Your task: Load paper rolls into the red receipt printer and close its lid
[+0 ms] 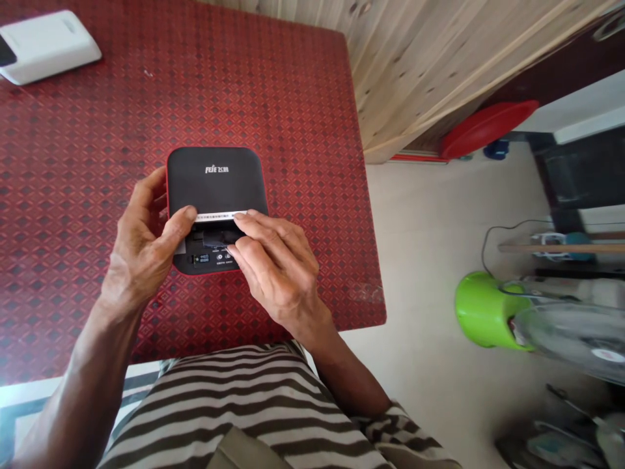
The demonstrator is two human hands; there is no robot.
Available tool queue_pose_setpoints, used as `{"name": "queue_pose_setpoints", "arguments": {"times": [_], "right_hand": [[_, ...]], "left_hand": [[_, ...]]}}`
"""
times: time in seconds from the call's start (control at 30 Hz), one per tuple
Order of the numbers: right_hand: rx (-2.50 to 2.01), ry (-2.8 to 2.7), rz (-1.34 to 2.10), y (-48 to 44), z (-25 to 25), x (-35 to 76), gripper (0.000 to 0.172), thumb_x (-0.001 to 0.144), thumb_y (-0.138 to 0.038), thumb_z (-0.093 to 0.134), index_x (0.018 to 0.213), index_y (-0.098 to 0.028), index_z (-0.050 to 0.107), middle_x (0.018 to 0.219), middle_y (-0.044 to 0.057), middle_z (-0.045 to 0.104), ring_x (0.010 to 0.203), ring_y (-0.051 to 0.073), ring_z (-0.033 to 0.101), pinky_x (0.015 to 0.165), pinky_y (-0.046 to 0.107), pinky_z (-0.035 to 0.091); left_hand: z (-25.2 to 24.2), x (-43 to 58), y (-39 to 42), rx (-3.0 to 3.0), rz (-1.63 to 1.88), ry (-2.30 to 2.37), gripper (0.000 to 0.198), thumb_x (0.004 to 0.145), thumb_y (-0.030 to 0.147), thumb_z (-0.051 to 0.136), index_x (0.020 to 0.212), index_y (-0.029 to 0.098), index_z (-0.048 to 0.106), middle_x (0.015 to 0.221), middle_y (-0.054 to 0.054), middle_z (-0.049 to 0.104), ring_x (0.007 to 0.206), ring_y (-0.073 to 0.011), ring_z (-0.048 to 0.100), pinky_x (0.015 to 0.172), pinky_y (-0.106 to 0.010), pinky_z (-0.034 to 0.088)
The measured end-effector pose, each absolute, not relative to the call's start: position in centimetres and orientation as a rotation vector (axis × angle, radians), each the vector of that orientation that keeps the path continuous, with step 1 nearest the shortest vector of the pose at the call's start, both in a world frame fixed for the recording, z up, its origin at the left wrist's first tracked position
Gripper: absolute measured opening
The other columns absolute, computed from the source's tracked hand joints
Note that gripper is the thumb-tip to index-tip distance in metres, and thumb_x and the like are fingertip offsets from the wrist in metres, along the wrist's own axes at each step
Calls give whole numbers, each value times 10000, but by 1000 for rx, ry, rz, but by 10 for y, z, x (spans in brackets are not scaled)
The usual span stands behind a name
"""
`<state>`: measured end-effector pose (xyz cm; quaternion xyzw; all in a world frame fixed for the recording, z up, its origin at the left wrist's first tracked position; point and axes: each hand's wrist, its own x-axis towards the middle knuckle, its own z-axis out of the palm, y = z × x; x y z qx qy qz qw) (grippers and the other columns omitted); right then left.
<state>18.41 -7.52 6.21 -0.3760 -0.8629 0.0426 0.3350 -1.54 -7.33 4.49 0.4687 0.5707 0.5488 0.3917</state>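
A black, rounded-square electronic device with a red edge and white lettering lies on the red patterned table. Across its lower part runs a white printed strip, and below that is a dark recess. Several small icons and a little label sit near the device's bottom edge. My left hand grips the left side, thumb on top and fingers round the edge. At the recess, my right hand has its fingers bent together on a small dark piece. The fingers partly hide that piece, so its kind is unclear.
A white box-shaped device stands at the table's far left. The red table meets a wooden wall at the back. On the floor to the right are a green bucket, a fan and a red basin.
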Motion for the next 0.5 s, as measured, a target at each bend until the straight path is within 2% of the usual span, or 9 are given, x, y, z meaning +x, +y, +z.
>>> {"name": "queue_pose_setpoints", "arguments": {"times": [0.17, 0.33, 0.5], "right_hand": [[-1002, -2243, 163, -75, 64, 183, 110, 994, -132, 593, 983, -209, 672, 1194, 49, 783, 1192, 178, 706, 1042, 345, 554], [-1018, -2249, 175, -76, 63, 182, 122, 1003, -132, 575, 986, -213, 665, 1210, 52, 777, 1204, 178, 698, 1045, 358, 554], [-972, -2201, 200, -83, 56, 190, 134, 994, -172, 608, 1120, -204, 639, 1268, 102, 747, 1277, 211, 661, 1058, 406, 570]], "left_hand": [[49, -16, -74, 1266, 1322, 1462, 605, 894, 375, 737, 1442, 209, 543, 1460, -107, 632, 1258, -220, 654, 1025, -341, 575], [49, -15, -73, 1253, 1328, 1446, 601, 874, 393, 756, 1418, 221, 568, 1460, -107, 629, 1256, -229, 660, 1058, -363, 566], [44, -15, -85, 1066, 1367, 1469, 508, 902, 425, 710, 1372, 250, 632, 1379, -79, 690, 1301, -260, 636, 1134, -410, 514]]}}
